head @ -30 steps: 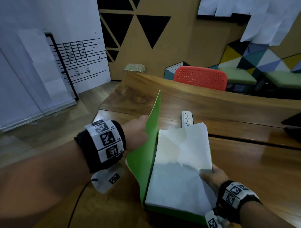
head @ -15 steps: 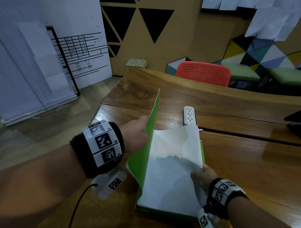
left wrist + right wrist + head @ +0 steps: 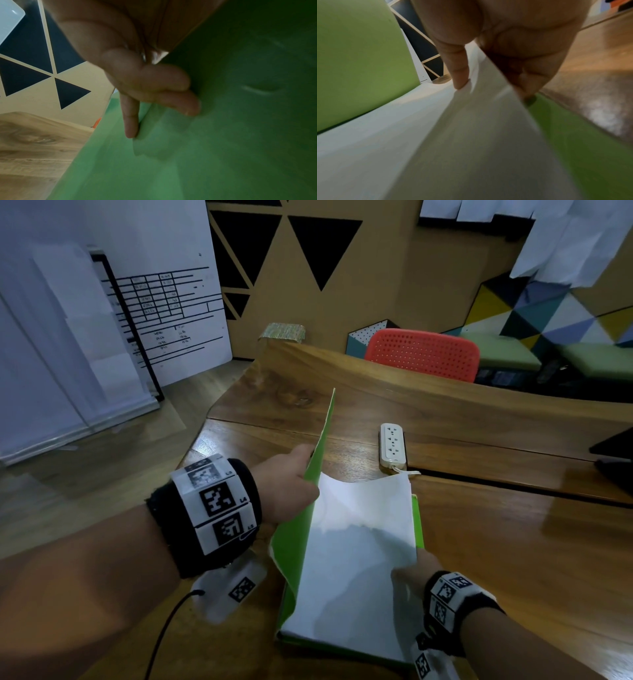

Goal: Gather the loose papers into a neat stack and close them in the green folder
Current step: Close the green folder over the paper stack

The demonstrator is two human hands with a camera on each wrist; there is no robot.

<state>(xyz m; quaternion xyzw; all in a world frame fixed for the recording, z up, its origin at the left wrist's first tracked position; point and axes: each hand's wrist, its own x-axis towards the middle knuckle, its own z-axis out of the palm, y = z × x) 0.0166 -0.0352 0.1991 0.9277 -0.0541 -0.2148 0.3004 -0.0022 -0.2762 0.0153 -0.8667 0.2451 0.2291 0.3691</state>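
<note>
Folder, green card (image 3: 294,542), cover raised: your left hand (image 3: 284,491) pinches it (fingers curled); your right hand (image 3: 414,573) pinches the white paper stack (image 3: 349,570).

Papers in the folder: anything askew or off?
Yes. The papers are not squared: their far edge is uneven, dipping in a notch and reaching past the green folder's back panel toward the power strip. The right hand pinches their right edge; the left hand holds the cover up.

A bright green folder (image 3: 294,542) holds plain white papers (image 3: 356,559) on a glossy brown wood-grain counter (image 3: 496,542), near a red perforated chair (image 3: 423,354) and black-triangle wall panels (image 3: 325,244).
</note>
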